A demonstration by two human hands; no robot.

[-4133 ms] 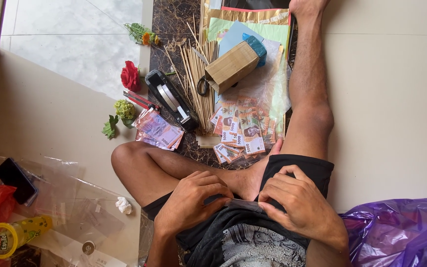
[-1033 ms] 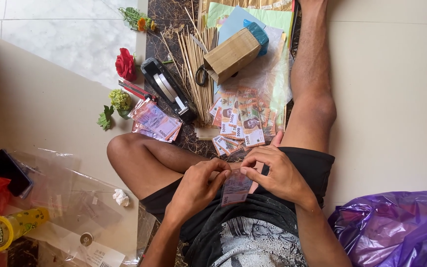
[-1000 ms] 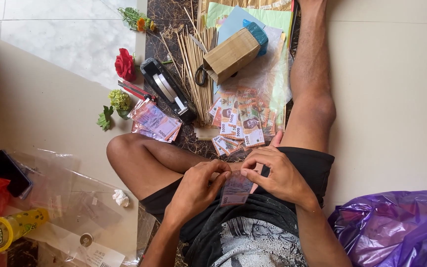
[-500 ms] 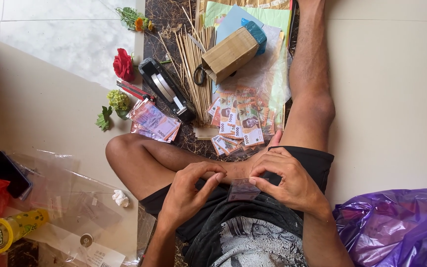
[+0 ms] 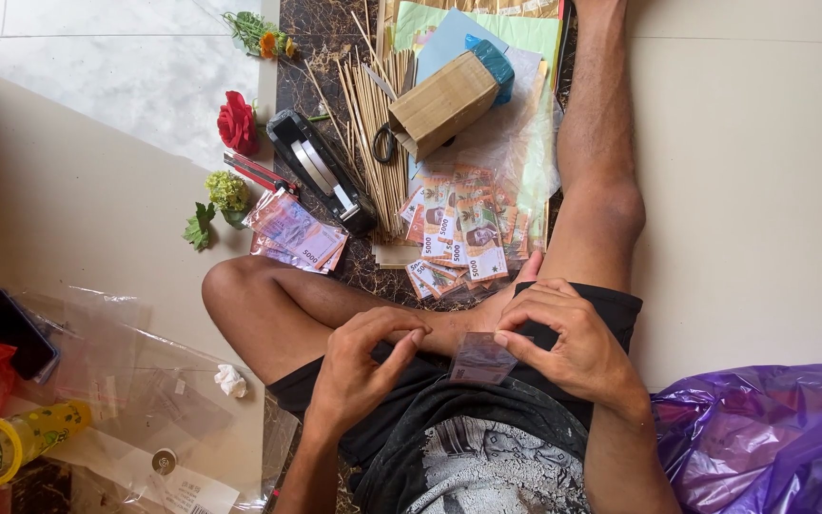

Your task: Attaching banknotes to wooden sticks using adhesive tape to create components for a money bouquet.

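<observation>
Seated cross-legged on the floor, seen from above. Right hand (image 5: 573,347) pinching a small folded banknote (image 5: 480,360) by its upper edge, fingers closed on it, over the lap. Left hand (image 5: 359,366) just beside, fingertips curled together and not touching the note — whether holding anything, impossible to tell. Note's pattern blurred, lower edge lost against dark shorts. Ahead, beyond the knees: loose pile of orange banknotes (image 5: 459,238), bundle of bamboo sticks (image 5: 373,133), cardboard box (image 5: 444,100) hiding part of a blue thing, tape dispenser (image 5: 321,171), red rose (image 5: 236,122). Purple bag (image 5: 763,438) cut off at the right edge.
</observation>
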